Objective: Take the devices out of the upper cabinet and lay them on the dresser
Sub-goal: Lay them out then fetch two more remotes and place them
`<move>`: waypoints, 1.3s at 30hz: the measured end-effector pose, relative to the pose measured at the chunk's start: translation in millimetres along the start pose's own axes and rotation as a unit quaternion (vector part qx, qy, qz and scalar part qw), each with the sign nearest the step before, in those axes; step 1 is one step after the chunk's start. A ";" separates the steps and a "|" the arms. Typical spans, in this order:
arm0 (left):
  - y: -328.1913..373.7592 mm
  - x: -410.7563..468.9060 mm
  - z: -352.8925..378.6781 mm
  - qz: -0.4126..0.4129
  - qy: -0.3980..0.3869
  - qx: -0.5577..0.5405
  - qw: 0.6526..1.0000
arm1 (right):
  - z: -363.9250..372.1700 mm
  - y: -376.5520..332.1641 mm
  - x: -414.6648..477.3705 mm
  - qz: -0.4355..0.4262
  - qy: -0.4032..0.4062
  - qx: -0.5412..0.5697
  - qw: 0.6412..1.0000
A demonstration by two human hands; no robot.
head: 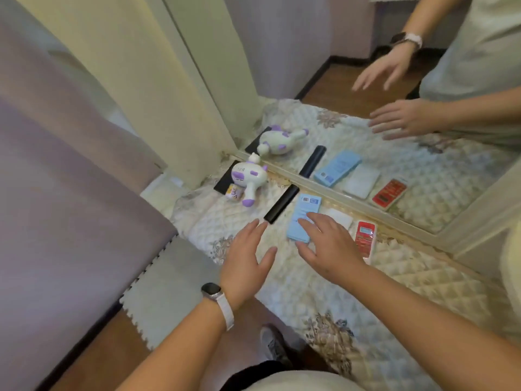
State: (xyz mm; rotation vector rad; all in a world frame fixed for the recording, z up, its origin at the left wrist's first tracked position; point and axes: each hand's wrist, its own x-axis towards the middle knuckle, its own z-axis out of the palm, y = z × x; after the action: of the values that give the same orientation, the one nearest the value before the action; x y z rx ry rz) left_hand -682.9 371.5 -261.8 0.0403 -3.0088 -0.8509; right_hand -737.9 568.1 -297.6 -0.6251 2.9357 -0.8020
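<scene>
Several devices lie in a row on the quilted dresser top (408, 283) along the mirror's foot: a white-and-purple cow-shaped gadget (248, 179) on a black slab (224, 179), a black bar (281, 204), a light blue box (303, 215), a white flat device (339, 218) and a red device (365, 238). My left hand (246, 263), with a white-strapped watch on the wrist, hovers open just short of the black bar's near end. My right hand (328, 246) is spread open over the blue box's near end, its fingertips on or just above it. Neither hand holds anything.
A large mirror (366, 108) stands behind the devices and doubles them and my hands. A small yellow packet (234, 191) leans by the cow gadget. A purple padded surface (70, 193) fills the left, with grey foam mat (169, 283) and wood floor below.
</scene>
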 end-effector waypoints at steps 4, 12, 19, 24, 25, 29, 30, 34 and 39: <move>-24.0 -49.0 -30.2 -0.019 0.063 0.077 0.995 | 7.2 -49.4 4.4 -0.109 -0.024 -0.019 0.994; -80.6 -146.2 -86.1 -0.105 0.145 0.146 0.973 | 32.5 -156.3 -5.9 -0.275 -0.045 -0.036 0.960; -149.9 -263.3 -137.5 -0.154 0.209 0.189 0.947 | 72.5 -274.7 -46.3 -0.363 -0.078 -0.088 0.924; -203.5 -365.4 -173.5 -0.213 0.255 0.223 0.916 | 108.3 -377.1 -91.4 -0.441 -0.080 -0.097 0.888; -212.3 -386.8 -179.7 -0.227 0.265 0.223 0.910 | 117.0 -397.9 -101.0 -0.458 -0.078 -0.095 0.881; -238.8 -472.7 -200.0 -0.292 0.301 0.230 0.878 | 154.6 -479.7 -139.8 -0.525 -0.083 -0.087 0.843; -243.7 -494.4 -204.0 -0.312 0.313 0.228 0.868 | 164.1 -499.3 -149.7 -0.543 -0.086 -0.085 0.831; -257.6 -572.3 -216.9 -0.385 0.340 0.226 0.828 | 195.3 -568.2 -189.1 -0.603 -0.107 -0.076 0.787; -268.7 -643.1 -226.4 -0.474 0.342 0.227 0.779 | 228.3 -639.4 -231.5 -0.679 -0.128 -0.052 0.721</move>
State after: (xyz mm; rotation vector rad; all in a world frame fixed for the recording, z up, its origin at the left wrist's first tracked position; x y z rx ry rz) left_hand -29.8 42.7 -214.2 1.5663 -2.2409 0.0202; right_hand -256.7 46.0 -195.4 -2.6676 1.8076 -0.3998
